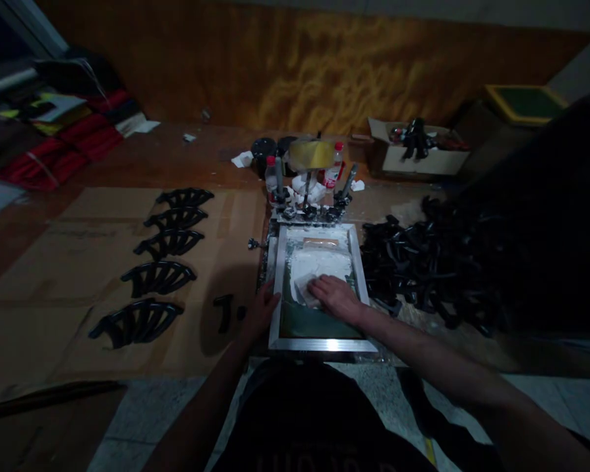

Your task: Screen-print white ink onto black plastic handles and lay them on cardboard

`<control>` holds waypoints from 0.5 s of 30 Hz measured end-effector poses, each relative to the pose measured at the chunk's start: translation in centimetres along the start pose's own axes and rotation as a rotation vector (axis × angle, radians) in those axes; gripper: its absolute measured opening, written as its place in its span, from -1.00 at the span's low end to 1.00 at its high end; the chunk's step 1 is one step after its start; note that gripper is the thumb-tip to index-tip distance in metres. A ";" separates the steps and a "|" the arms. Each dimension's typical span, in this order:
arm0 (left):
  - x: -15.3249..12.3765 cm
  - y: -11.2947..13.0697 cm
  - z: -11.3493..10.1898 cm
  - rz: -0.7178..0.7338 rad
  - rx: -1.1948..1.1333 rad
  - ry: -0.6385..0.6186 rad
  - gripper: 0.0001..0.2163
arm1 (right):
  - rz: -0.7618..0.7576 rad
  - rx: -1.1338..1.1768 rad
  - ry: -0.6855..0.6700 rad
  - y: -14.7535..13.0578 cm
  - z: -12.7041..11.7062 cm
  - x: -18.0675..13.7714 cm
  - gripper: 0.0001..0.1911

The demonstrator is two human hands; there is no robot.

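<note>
A screen-printing frame [319, 345] with a metal border lies in front of me. White ink [319, 262] covers the upper part of its green mesh. My right hand [335, 296] is closed on a whitish wipe, either cloth or paper [305, 288], pressed against the mesh at the lower edge of the ink. At the frame's left side, my left hand [263, 308] has its fingers curled against the metal edge. A wooden-handled squeegee [320, 243] appears to lie across the far end of the mesh.
Fanned black curved pieces [160, 275] form a column on cardboard [54, 262] at left. A heap of similar black pieces [413, 262] lies right. Behind the frame stand clamps [309, 211] and bottles [333, 167]. An open carton [417, 159] sits far right, red bundles [73, 144] far left.
</note>
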State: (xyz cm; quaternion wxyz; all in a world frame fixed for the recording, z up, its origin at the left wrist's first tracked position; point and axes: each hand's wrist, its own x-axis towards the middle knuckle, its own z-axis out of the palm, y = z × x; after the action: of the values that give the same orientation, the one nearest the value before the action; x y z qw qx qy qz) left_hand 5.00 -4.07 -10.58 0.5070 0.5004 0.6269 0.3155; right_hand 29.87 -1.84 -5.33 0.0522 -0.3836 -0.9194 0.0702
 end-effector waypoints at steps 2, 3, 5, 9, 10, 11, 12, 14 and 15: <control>0.1 0.0 0.0 0.002 -0.014 0.002 -0.41 | -0.057 0.038 -0.001 -0.3 0.6 -0.9 -0.78; 0.0 0.0 0.0 0.001 -0.015 0.002 -0.41 | -0.049 0.067 0.011 -0.3 0.5 -0.9 -0.78; -0.2 0.5 -0.2 -0.007 -0.010 -0.001 -0.39 | 0.045 0.116 0.058 0.4 -0.2 0.3 -0.73; -1.4 3.3 -1.5 0.036 0.025 0.040 -0.44 | 0.308 0.131 0.163 3.8 -4.0 4.9 -0.44; -1.8 4.3 -1.9 0.060 0.045 0.065 -0.50 | 0.361 0.123 0.196 5.1 -5.2 5.5 -0.40; -2.1 5.4 -2.4 0.094 0.066 0.089 -0.56 | 0.414 0.122 0.250 6.6 -6.4 5.5 -0.40; -2.3 6.6 -2.8 0.134 0.080 0.114 -0.60 | 0.477 0.125 0.328 8.1 -7.4 5.0 -0.43; -2.0 8.9 -3.4 0.225 0.049 0.146 -0.64 | 0.645 0.143 0.499 10.8 -8.5 2.8 -0.55; -1.6 10.1 -3.6 0.263 0.010 0.160 -0.63 | 0.737 0.158 0.540 11.7 -8.5 1.3 -0.59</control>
State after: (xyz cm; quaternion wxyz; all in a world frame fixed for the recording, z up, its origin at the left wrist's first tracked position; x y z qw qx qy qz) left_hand 4.65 -2.11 0.06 0.4074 0.5539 0.5959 0.4148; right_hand 38.39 7.99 1.08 0.2907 -0.6843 -0.6668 0.0515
